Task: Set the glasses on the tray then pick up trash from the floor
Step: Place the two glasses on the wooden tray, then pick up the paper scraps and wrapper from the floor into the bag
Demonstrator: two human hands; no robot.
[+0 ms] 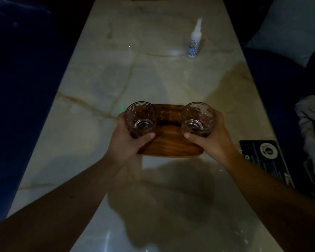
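My hands grip two clear patterned drinking glasses (141, 118) (198, 119) above an oval brown wooden tray (171, 144), smooth-grained, on the glossy cream marble-look table (153, 79).

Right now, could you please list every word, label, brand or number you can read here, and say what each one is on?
No text here can be read.
White spray bottle: blue patterned label, print too small and blurred.
Black box at the table's right edge: white lines of text and a round emblem, too dim and blurred.
Left glass, right glass, wooden tray: no markings seen.
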